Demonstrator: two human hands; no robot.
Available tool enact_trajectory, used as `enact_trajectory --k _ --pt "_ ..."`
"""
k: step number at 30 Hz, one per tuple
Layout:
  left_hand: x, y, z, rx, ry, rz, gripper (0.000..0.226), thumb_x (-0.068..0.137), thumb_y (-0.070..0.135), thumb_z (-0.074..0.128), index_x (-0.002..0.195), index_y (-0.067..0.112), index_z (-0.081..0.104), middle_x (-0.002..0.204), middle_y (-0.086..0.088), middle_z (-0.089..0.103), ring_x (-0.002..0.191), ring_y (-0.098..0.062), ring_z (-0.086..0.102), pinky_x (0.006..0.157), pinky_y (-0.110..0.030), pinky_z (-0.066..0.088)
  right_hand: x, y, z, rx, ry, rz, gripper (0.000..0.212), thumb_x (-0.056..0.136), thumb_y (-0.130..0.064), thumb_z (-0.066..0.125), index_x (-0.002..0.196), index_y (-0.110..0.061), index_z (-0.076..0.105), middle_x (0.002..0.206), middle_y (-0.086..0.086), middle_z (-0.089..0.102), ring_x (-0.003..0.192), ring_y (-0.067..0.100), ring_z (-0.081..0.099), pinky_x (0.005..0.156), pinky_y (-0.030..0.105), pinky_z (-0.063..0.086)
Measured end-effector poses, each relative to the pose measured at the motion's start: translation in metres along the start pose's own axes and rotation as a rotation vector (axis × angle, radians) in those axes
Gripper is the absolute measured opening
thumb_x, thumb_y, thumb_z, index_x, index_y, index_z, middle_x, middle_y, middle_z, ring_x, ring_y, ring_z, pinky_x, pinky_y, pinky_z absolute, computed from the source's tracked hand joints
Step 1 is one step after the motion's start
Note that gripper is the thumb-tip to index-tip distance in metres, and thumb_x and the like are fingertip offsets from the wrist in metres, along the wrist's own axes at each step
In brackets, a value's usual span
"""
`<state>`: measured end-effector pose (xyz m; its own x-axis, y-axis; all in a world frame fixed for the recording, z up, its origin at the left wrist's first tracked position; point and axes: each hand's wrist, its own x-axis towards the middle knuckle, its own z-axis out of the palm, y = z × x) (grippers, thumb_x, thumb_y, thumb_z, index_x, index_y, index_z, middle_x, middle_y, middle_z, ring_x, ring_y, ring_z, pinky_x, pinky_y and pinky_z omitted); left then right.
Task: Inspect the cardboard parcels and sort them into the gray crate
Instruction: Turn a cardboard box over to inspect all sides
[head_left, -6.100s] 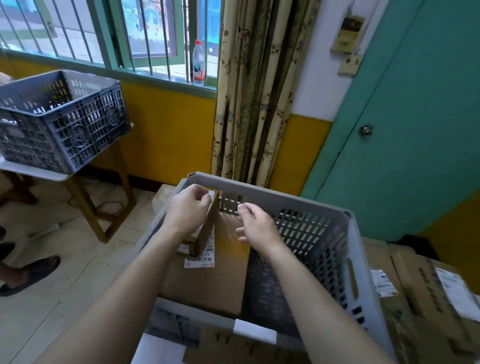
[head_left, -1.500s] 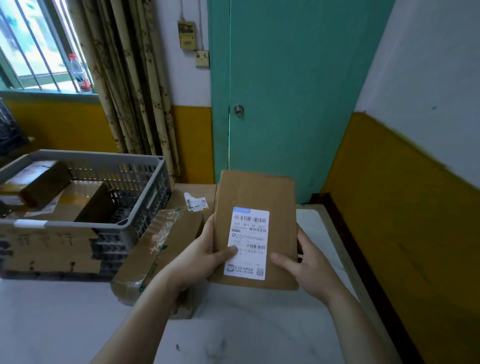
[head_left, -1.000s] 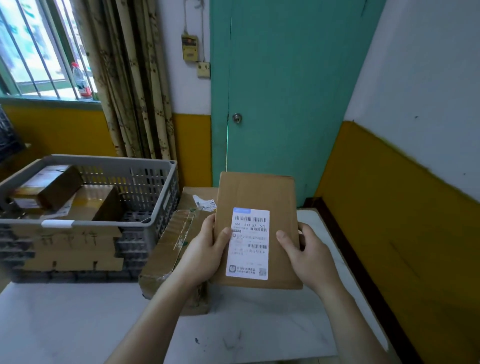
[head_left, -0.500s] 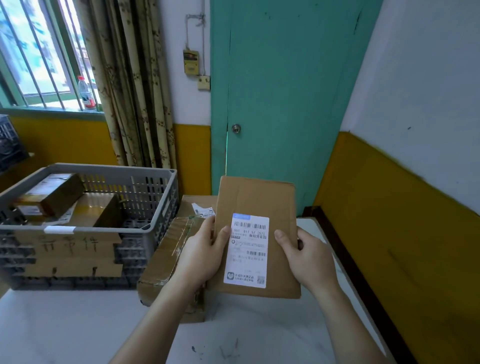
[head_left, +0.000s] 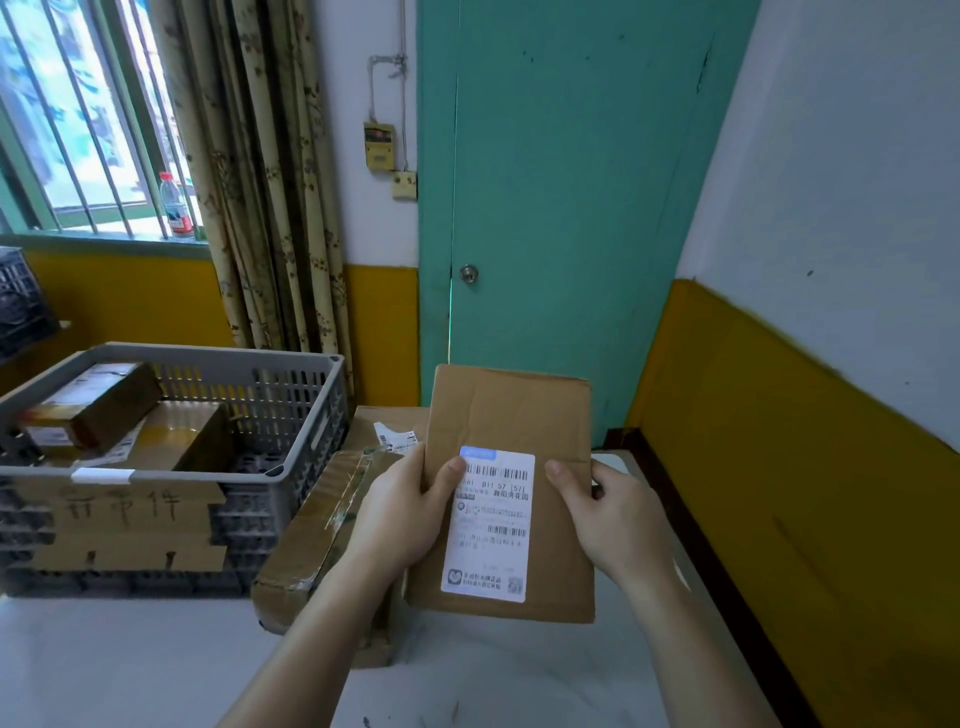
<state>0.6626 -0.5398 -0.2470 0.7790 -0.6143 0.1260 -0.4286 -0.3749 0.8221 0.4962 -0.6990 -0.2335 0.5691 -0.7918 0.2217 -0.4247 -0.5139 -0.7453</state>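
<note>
Left hand (head_left: 400, 514) and right hand (head_left: 618, 519) grip the flat cardboard parcel (head_left: 511, 415) by its side edges; it looks light, stiff, easily carried to the gray crate (head_left: 291, 364).

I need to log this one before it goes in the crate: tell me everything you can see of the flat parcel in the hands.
The parcel is a thin, flat brown cardboard piece, creased lengthwise, its corners slightly worn. It is held upright, tilted back toward the camera, above the white table. A white shipping label with a blue strip, barcodes and printed text covers its lower middle. The left hand grips its left edge, thumb on the label; the right hand grips the right edge.
</note>
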Motion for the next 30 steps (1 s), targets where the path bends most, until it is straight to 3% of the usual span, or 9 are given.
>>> enact_trajectory --k 4,9,13,16,19,20,22,26,30 --pt "-0.001 0.004 -0.002 -0.068 -0.015 -0.038 0.020 0.097 0.060 0.057 0.110 0.046 0.051 0.096 0.027 0.067 0.086 0.012 0.066 0.066 -0.016 0.054 0.002 0.002 -0.005 0.054 -0.037 0.017 0.036 0.093 -0.065 0.054 0.100 -0.034 0.071 0.082 -0.021 0.071 0.076 0.001 0.067 0.057 0.024 0.049" --pt "0.005 0.014 0.000 -0.118 0.039 -0.063 0.047 0.092 0.070 0.054 0.100 0.024 0.056 0.098 0.007 0.072 0.089 -0.013 0.071 0.080 -0.044 0.060 0.006 -0.001 -0.010 0.088 0.057 0.012 0.049 0.080 -0.076 0.052 0.073 -0.027 0.061 0.070 -0.015 0.061 0.067 0.004 0.061 0.054 0.029 0.047" --pt "0.003 0.016 0.002 -0.096 0.055 -0.006 0.028 0.096 0.062 0.055 0.098 0.033 0.056 0.095 0.021 0.068 0.089 -0.003 0.069 0.074 -0.031 0.059 0.004 0.004 -0.006 0.051 0.104 -0.033 0.062 0.078 -0.077 0.049 0.062 -0.017 0.056 0.055 -0.006 0.056 0.052 0.012 0.055 0.048 0.028 0.035" --pt "0.002 0.017 -0.001 -0.095 0.061 -0.016 0.036 0.090 0.067 0.058 0.094 0.032 0.055 0.092 0.018 0.070 0.079 0.005 0.068 0.063 -0.021 0.053 0.005 0.006 -0.007 0.068 0.089 -0.017 0.061 0.073 -0.085 0.047 0.070 -0.025 0.061 0.060 -0.010 0.062 0.055 0.007 0.061 0.048 0.026 0.043" --pt "0.001 0.020 -0.006 -0.142 0.033 -0.009 0.060 0.084 0.070 0.062 0.129 0.032 0.052 0.112 0.016 0.067 0.098 -0.006 0.070 0.079 -0.032 0.060 0.008 0.006 -0.012 0.114 0.029 0.002 0.062 0.073 -0.091 0.048 0.101 -0.039 0.067 0.077 -0.025 0.065 0.071 -0.003 0.067 0.060 0.023 0.056" --pt "0.000 0.022 -0.007 -0.140 0.001 0.021 0.071 0.086 0.067 0.062 0.147 0.038 0.041 0.118 0.017 0.064 0.102 -0.007 0.070 0.084 -0.031 0.060 0.009 0.005 -0.013 0.108 0.022 -0.006 0.062 0.074 -0.090 0.049 0.107 -0.041 0.067 0.080 -0.028 0.062 0.073 -0.006 0.066 0.062 0.021 0.055" --pt "-0.001 0.024 -0.007 -0.118 -0.058 0.106 0.071 0.094 0.059 0.059 0.157 0.045 0.029 0.120 0.022 0.066 0.098 0.006 0.070 0.079 -0.016 0.058 0.008 0.003 -0.016 0.094 0.027 -0.024 0.063 0.075 -0.086 0.051 0.114 -0.040 0.067 0.081 -0.030 0.058 0.074 -0.008 0.062 0.061 0.016 0.049" --pt "-0.007 0.029 -0.010 -0.339 -0.119 0.036 0.055 0.091 0.056 0.063 0.139 0.035 0.046 0.120 0.015 0.068 0.094 0.008 0.071 0.066 -0.014 0.058 0.002 0.000 -0.021 0.192 -0.061 0.003 0.061 0.080 -0.081 0.047 0.116 -0.037 0.067 0.092 -0.024 0.068 0.090 0.003 0.067 0.078 0.029 0.057" --pt "-0.010 0.044 -0.009 -0.394 -0.015 -0.136 0.056 0.085 0.077 0.049 0.107 0.026 0.055 0.108 0.003 0.068 0.094 -0.011 0.069 0.072 -0.031 0.054 -0.003 -0.011 -0.023 0.176 -0.065 0.060 0.061 0.084 -0.082 0.031 0.102 -0.033 0.063 0.089 -0.013 0.068 0.084 0.004 0.063 0.062 0.023 0.045"
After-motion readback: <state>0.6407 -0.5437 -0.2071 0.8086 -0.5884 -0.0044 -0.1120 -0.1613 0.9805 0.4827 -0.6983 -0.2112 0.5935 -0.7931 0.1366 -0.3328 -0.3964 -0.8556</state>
